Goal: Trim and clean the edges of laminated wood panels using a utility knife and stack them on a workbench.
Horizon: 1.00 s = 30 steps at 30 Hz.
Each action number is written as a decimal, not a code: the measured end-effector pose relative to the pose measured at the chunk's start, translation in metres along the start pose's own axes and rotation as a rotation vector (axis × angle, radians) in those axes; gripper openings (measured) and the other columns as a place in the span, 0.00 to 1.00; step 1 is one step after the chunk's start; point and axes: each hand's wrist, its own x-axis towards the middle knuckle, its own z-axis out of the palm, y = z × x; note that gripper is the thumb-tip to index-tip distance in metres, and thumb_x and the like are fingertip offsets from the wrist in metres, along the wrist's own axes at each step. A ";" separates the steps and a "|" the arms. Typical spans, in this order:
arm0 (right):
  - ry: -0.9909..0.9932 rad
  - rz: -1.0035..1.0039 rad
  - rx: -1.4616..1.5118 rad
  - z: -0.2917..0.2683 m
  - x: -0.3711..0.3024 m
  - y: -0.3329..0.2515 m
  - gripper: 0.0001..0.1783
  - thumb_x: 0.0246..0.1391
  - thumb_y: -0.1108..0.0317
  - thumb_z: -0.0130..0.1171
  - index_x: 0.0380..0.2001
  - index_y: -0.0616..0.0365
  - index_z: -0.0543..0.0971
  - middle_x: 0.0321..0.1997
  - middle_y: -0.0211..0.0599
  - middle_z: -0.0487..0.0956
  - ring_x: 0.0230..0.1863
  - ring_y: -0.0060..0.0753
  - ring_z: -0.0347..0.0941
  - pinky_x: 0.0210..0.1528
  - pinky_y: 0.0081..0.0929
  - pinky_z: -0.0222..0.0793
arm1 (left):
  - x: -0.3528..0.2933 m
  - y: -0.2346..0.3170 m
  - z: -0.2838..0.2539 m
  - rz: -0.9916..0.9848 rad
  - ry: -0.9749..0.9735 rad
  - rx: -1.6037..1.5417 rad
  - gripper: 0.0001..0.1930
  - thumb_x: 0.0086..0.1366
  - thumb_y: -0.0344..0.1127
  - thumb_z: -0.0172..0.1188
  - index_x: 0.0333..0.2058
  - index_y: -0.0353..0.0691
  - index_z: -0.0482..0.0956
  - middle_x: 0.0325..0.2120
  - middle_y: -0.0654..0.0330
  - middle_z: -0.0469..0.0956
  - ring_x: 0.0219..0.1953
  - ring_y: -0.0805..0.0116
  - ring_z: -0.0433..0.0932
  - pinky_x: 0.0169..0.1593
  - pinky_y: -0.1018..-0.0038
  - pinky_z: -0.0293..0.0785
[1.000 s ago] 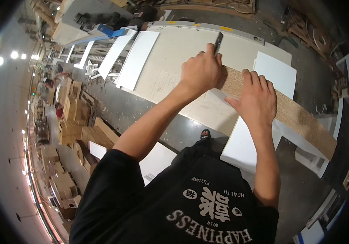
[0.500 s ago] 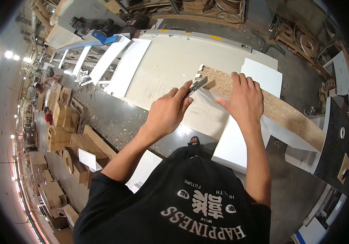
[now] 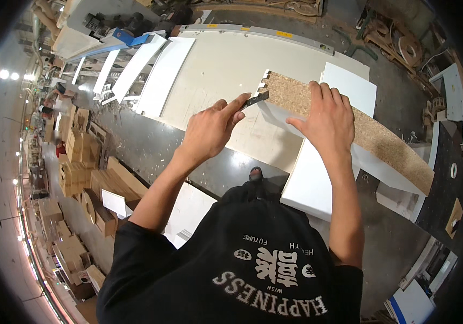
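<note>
My left hand (image 3: 210,127) is closed around a dark, narrow, flat tool like a file (image 3: 255,100). Its far end touches the near left corner of a long white-faced chipboard piece (image 3: 291,89). Raw brown chipboard faces up on this piece, white shows along its near side, and its left end has several small white-edged steps. My right hand (image 3: 328,121) clasps the piece near its middle, fingers over the top and thumb at the near white side. Below the piece, a white panel (image 3: 310,183) lies by my right forearm.
Beneath the work is a pale tabletop (image 3: 215,70) with a metal level (image 3: 264,33) along its far edge. White strips (image 3: 161,81) lie at left, and another white panel (image 3: 345,81) lies behind the chipboard. Cardboard boxes (image 3: 80,146) stand on the floor at left; a black surface (image 3: 439,200) is at right.
The tool in my left hand has moved toward me and slightly left, from over the chipboard's top to its near left corner. My right hand keeps its hold.
</note>
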 end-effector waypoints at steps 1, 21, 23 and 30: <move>-0.005 -0.002 0.000 0.001 0.000 0.000 0.48 0.42 0.44 0.83 0.61 0.60 0.78 0.56 0.39 0.83 0.58 0.40 0.79 0.61 0.38 0.72 | 0.001 -0.001 -0.001 0.005 -0.011 0.004 0.25 0.83 0.48 0.50 0.74 0.58 0.70 0.40 0.49 0.83 0.39 0.42 0.85 0.42 0.51 0.79; 0.014 -0.009 -0.017 0.003 0.005 0.000 0.49 0.43 0.44 0.84 0.63 0.61 0.77 0.59 0.41 0.82 0.59 0.40 0.79 0.63 0.37 0.71 | 0.048 -0.009 0.001 0.100 0.059 0.044 0.24 0.82 0.53 0.49 0.72 0.60 0.74 0.37 0.51 0.84 0.36 0.46 0.86 0.41 0.54 0.80; 0.016 -0.013 -0.019 0.003 0.005 -0.001 0.49 0.43 0.44 0.84 0.63 0.61 0.77 0.59 0.41 0.82 0.58 0.40 0.79 0.63 0.37 0.71 | 0.049 -0.010 -0.001 0.089 0.046 0.050 0.24 0.82 0.53 0.49 0.72 0.60 0.75 0.37 0.52 0.84 0.36 0.46 0.86 0.41 0.54 0.81; 0.019 0.012 0.001 0.003 0.006 0.002 0.49 0.42 0.44 0.84 0.63 0.61 0.78 0.58 0.41 0.82 0.58 0.40 0.79 0.62 0.37 0.72 | 0.047 -0.016 -0.001 0.129 0.037 0.088 0.24 0.82 0.52 0.50 0.73 0.64 0.72 0.37 0.54 0.84 0.35 0.48 0.86 0.40 0.55 0.80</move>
